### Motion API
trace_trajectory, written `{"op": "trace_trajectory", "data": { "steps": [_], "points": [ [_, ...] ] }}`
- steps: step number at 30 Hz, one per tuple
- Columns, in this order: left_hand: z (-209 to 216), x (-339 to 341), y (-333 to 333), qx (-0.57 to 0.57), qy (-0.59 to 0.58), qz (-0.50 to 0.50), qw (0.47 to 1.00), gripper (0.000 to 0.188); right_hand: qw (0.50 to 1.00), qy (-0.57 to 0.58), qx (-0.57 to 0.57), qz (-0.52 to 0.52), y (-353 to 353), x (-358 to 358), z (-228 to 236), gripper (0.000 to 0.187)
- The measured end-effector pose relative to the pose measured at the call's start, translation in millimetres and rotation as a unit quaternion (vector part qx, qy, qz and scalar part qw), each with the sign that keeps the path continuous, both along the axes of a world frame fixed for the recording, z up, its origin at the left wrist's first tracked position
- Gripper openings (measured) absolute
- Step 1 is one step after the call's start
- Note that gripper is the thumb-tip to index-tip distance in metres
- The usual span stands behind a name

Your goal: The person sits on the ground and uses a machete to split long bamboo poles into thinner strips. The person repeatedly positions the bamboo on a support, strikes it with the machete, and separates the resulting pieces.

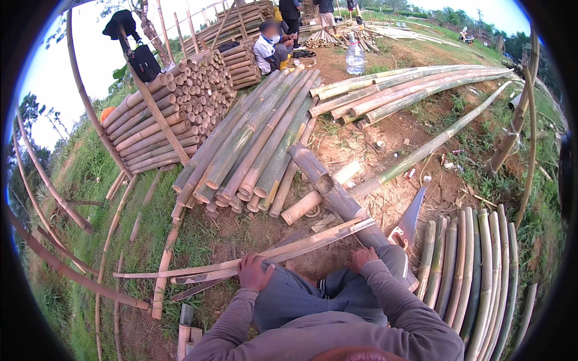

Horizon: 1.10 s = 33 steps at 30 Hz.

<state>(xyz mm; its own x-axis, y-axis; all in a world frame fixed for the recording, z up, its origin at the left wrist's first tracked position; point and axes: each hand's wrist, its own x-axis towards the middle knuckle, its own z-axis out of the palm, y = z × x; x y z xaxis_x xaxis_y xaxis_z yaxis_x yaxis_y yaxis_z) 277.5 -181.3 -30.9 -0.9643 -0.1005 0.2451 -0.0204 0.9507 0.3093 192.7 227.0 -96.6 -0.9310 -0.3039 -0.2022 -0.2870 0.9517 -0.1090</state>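
My left hand [254, 272] rests over my left knee with its fingers lying on the trouser cloth, holding nothing. Draped on my right knee, my right hand [363, 259] also looks unoccupied, its fingertips partly hidden. Split bamboo strips [271, 253] lie crosswise just beyond my knees, one end close to my left hand. Those strips reach over a thick dark bamboo log [346, 207] with a notch cut into it. To the right of the log is a handsaw [411, 216] with a brown handle, its blade pointing away from me.
Bamboo poles [253, 144] are piled ahead, with a stack [174, 108] at left. More poles [409, 90] lie farther off, and cut lengths [472, 265] sit at right. A long pole [442, 141] runs diagonally. A water jug [354, 57] and a seated person [272, 48] are beyond.
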Motion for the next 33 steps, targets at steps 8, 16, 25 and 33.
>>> {"op": "trace_trajectory", "data": {
  "steps": [8, 16, 25, 33],
  "points": [
    [1.4, 0.5, 0.9, 0.038, 0.006, 0.009, 0.999, 0.048, 1.000, -0.016, -0.001, -0.007, -2.3, 5.5, 24.6, 0.040],
    [-0.5, 3.2, -0.2, 0.044, 0.014, 0.013, 0.999, 0.048, 0.999, -0.033, 0.004, -0.015, -1.1, 4.7, 25.1, 0.043],
    [0.7, 4.2, -1.3, 0.053, 0.007, 0.019, 0.998, 0.045, 0.998, -0.054, 0.007, -0.014, -2.4, 4.9, 28.9, 0.047],
    [-7.6, -1.2, -11.6, 0.145, 0.069, -0.002, 0.987, 0.046, 0.999, 0.031, -0.035, -0.018, 1.8, 1.9, 18.3, 0.044]
  ]
}}
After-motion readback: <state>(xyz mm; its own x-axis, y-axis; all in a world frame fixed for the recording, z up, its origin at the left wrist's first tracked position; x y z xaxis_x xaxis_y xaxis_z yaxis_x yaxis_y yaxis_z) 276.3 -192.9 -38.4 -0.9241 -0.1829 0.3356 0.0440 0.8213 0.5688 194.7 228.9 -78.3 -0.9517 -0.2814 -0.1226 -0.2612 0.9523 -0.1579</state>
